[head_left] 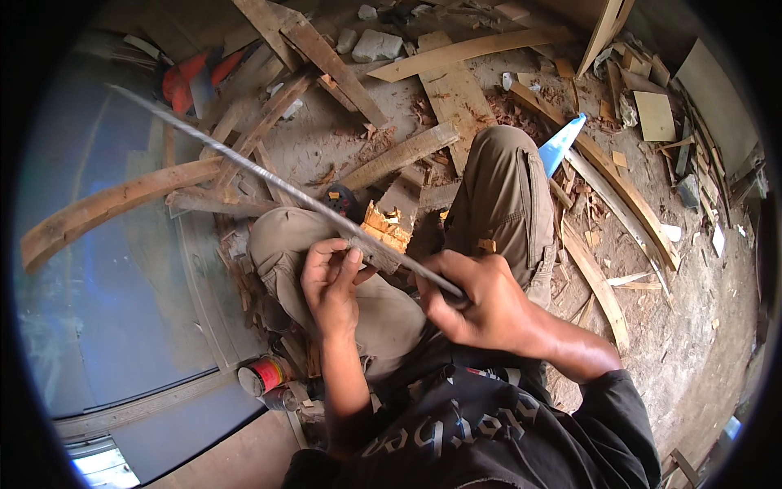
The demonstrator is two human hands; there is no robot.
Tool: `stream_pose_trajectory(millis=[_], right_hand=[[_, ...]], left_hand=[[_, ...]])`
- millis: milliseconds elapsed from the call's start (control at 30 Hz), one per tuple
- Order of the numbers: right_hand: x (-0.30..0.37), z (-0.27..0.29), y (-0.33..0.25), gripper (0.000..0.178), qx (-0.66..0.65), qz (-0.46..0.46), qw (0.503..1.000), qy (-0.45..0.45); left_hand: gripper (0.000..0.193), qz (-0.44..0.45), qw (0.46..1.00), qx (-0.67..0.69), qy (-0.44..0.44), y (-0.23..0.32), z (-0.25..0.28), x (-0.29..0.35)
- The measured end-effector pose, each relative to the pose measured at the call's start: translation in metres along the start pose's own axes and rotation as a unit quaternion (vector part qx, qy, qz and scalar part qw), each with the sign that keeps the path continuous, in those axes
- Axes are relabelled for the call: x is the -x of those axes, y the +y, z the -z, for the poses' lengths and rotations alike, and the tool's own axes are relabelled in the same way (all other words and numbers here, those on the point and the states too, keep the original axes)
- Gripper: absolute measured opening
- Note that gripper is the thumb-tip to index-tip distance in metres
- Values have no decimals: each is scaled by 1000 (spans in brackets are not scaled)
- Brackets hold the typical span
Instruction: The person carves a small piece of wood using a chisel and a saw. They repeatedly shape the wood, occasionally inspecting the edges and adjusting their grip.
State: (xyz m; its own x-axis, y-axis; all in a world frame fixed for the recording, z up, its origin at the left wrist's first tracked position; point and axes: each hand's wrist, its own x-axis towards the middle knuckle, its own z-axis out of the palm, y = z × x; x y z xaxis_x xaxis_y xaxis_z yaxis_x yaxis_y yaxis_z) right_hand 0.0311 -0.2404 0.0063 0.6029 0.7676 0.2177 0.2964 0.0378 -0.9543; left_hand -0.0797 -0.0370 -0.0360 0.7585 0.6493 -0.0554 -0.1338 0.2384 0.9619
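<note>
My right hand (481, 301) is closed round the near end of a long, thin grey metal bar (285, 186). The bar slants away to the far left, and its exact kind cannot be made out. Under the bar, between my knees, my left hand (334, 289) pinches the edge of a small grey-brown piece of wood (376, 256). A splintered yellow wood surface (388, 226) shows just beyond the bar; whether it belongs to the same piece I cannot tell. The bar passes over my left fingertips and hides part of the wood.
Wooden beams and boards (399, 156) lie scattered ahead, with long strips (611, 196) to the right. A blue pointed object (562, 144) stands beside my right knee. At left is a large blue-grey panel (122, 318) with a curved plank (122, 200) over it. A red-labelled can (265, 375) sits by my left forearm.
</note>
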Motion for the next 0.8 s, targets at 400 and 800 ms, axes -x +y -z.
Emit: stream_pose_trajectory(millis=[400, 800], right_hand=[[-1, -21, 88, 25, -362, -344, 840, -213], [-95, -30, 47, 37, 27, -106, 994, -22]], left_hand=[[23, -5, 996, -78, 37, -1, 6, 14], [33, -116, 967, -216, 70, -7, 9, 2]])
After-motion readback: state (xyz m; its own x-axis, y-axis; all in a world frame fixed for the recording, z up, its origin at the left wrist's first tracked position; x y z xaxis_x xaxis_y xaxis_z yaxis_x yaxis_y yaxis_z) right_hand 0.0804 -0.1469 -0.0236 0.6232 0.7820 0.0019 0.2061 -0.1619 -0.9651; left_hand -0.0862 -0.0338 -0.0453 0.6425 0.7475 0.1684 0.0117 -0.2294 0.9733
